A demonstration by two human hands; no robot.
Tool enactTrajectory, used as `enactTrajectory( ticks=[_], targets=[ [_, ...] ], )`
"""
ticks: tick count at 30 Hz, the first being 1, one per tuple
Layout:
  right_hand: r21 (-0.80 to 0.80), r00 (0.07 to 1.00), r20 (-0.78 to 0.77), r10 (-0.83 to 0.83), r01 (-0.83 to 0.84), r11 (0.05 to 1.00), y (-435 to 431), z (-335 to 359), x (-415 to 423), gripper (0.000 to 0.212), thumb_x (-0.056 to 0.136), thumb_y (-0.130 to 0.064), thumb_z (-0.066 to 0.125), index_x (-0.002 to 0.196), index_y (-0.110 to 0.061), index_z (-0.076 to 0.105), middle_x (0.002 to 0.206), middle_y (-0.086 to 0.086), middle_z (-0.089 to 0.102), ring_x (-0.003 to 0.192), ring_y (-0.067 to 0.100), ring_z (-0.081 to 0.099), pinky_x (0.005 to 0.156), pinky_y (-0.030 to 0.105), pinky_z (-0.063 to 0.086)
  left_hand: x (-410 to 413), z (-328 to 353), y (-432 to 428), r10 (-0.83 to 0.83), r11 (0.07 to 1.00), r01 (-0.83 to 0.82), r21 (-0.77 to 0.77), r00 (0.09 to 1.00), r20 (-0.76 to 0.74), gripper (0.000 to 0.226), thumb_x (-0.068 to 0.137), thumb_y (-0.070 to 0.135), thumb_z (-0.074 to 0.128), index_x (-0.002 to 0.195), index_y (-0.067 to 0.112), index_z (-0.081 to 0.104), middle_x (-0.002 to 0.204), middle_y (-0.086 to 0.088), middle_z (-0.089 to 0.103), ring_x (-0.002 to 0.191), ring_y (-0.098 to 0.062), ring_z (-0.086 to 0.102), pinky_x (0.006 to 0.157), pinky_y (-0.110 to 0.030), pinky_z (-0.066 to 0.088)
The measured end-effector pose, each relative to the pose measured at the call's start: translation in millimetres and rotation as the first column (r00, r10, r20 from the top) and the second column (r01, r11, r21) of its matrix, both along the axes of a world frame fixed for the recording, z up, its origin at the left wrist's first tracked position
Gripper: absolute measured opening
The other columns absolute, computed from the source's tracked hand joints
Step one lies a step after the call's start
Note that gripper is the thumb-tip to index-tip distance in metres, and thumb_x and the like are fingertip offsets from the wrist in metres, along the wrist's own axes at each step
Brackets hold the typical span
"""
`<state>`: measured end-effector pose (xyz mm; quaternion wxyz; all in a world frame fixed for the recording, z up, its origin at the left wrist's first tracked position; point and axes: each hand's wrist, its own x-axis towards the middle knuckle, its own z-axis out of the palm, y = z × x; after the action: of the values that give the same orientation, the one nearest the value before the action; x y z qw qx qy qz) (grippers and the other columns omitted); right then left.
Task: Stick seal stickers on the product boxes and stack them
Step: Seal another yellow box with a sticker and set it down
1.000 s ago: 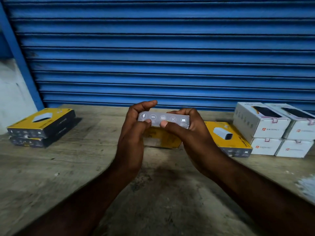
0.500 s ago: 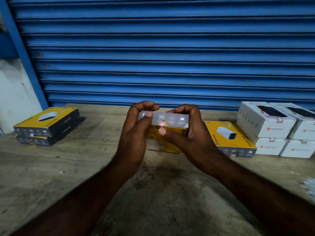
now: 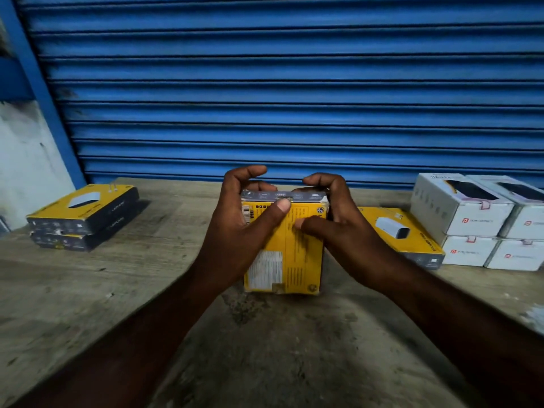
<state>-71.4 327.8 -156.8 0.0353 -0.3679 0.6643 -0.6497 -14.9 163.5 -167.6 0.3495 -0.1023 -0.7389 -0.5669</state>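
While the yellow box [image 3: 297,248] is gripped upright at frame centre by left hand [image 3: 235,234] and right hand [image 3: 344,231], sealing under the left thumb at its top edge is judged underway, with a carry to the mid-left pile [image 3: 84,219] called for next

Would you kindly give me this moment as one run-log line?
left hand: holds yellow cardboard product box, thumb at top edge | right hand: holds same box | stack: two yellow boxes, left

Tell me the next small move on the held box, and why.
Probably rub the thumb of the left hand along the flap edge of the yellow box: its tip presses there, apparently over the seal, while the right hand steadies the box.
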Motion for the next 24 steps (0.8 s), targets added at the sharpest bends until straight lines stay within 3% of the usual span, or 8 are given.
enactTrajectory(
  ticks=[4,9,14,17,21,24],
  targets=[
    [-0.008,0.996,0.018,-0.086,0.087,0.996,0,4,-5,0.051,0.084,0.006,0.069,0.117,-0.023,0.044,0.109,0.001,0.059,0.086,0.003,0.066,0.073,0.026,0.059,-1,-1,-5,-0.098,0.995,0.098,-0.013,0.995,0.029,0.062,0.082,0.013,0.068,0.137,0.020,0.039,0.125,-0.006,0.060,0.109,-0.009,0.064,0.084,-0.023,0.055],
    [-0.243,0.934,0.345,-0.094,0.185,0.952,-4,10,-13,0.042,0.081,0.005,0.071,0.108,-0.021,0.052,0.093,0.005,0.064,0.079,0.020,0.068,0.070,0.042,0.059,-5,-5,-3,-0.105,0.994,0.101,0.034,0.984,0.147,0.073,0.082,0.009,0.075,0.138,0.030,0.034,0.117,0.012,0.061,0.098,0.001,0.067,0.077,-0.020,0.055],
    [-0.363,0.857,0.512,-0.053,0.271,0.892,-2,10,-23,0.043,0.084,0.002,0.069,0.120,-0.015,0.050,0.098,0.011,0.069,0.078,0.021,0.071,0.072,0.045,0.059,-5,-2,-7,-0.129,0.992,0.118,0.054,0.924,0.360,0.052,0.091,0.020,0.068,0.137,0.029,0.047,0.115,0.007,0.072,0.096,-0.005,0.071,0.081,-0.025,0.059],
    [-0.333,0.845,0.529,-0.074,0.287,0.898,-3,5,-26,0.051,0.084,0.001,0.069,0.129,-0.009,0.047,0.105,0.016,0.069,0.083,0.026,0.071,0.079,0.052,0.058,-3,-1,-9,-0.171,0.984,0.173,0.037,0.871,0.461,0.049,0.093,0.025,0.066,0.137,0.031,0.046,0.113,0.012,0.072,0.098,-0.005,0.071,0.086,-0.029,0.059],
    [-0.287,0.858,0.494,-0.143,0.316,0.904,-4,1,-26,0.050,0.086,-0.003,0.070,0.128,-0.014,0.046,0.117,0.016,0.066,0.091,0.026,0.069,0.080,0.048,0.058,-2,1,-9,-0.192,0.981,0.163,0.102,0.854,0.483,0.050,0.091,0.024,0.068,0.135,0.032,0.047,0.108,0.012,0.074,0.096,-0.010,0.073,0.084,-0.038,0.060],
    [-0.184,0.938,0.183,-0.295,0.327,0.927,-4,-5,-23,0.048,0.088,-0.008,0.070,0.126,-0.016,0.041,0.117,0.004,0.063,0.103,0.017,0.066,0.082,0.036,0.060,-5,2,-7,-0.253,0.939,0.110,0.327,0.863,0.437,0.043,0.092,0.020,0.066,0.132,0.029,0.053,0.108,0.005,0.075,0.092,-0.019,0.075,0.070,-0.041,0.060]
  ],
)
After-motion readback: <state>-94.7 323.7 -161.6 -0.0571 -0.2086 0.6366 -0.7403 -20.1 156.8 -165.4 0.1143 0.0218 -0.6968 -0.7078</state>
